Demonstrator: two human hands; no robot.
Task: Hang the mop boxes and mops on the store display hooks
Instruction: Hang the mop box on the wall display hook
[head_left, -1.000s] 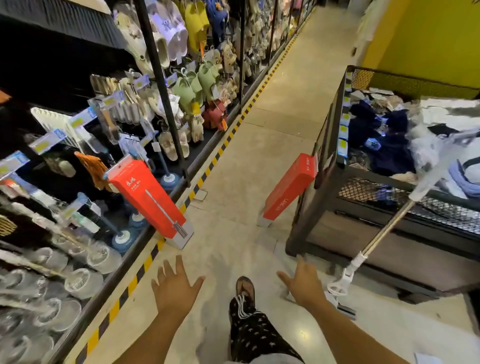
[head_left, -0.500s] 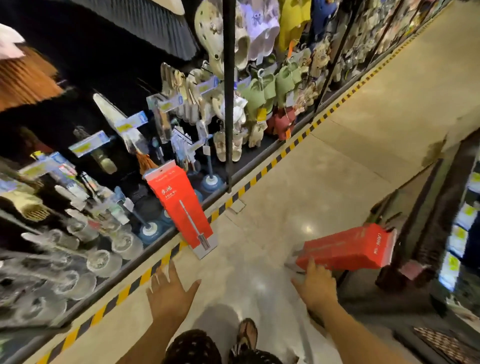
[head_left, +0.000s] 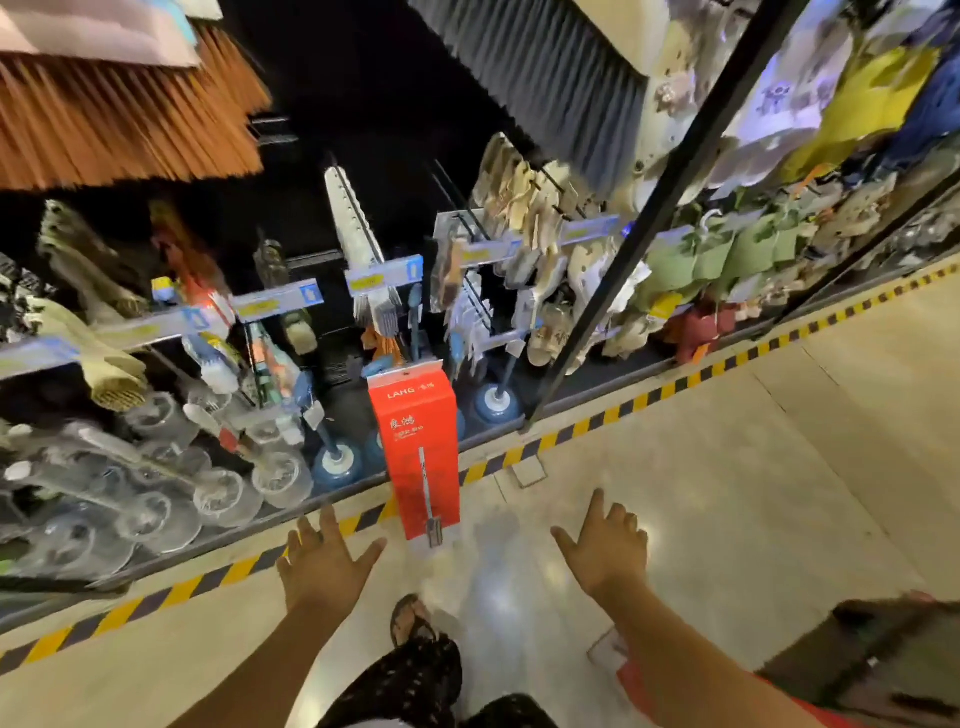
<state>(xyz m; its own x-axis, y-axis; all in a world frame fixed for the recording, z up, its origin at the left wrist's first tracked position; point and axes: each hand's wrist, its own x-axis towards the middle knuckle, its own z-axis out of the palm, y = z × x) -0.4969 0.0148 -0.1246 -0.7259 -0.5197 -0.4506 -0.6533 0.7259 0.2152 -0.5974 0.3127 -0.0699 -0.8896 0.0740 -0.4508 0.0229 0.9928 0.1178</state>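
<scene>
A tall red mop box (head_left: 420, 447) with a white hang tab leans upright against the low edge of the display, its foot on the floor. My left hand (head_left: 324, 564) is spread with straight fingers just below and left of the box, holding nothing. My right hand (head_left: 605, 548) is spread too, to the right of the box and apart from it. A red strip of a second box (head_left: 631, 680) shows behind my right forearm at the bottom. Display hooks with price tags (head_left: 379, 273) stick out above the box.
Brooms (head_left: 119, 114) hang overhead at the top left. Plungers (head_left: 337, 457) and clear brushes fill the low shelf on the left. A black upright post (head_left: 623, 260) divides the rack; slippers (head_left: 691, 260) hang to its right. Yellow-black tape (head_left: 675, 384) lines the floor edge.
The view swung left, away from the metal bin toward the rack. My right hand touched the second red box half a second ago and is now off it, held out beside the leaning box.
</scene>
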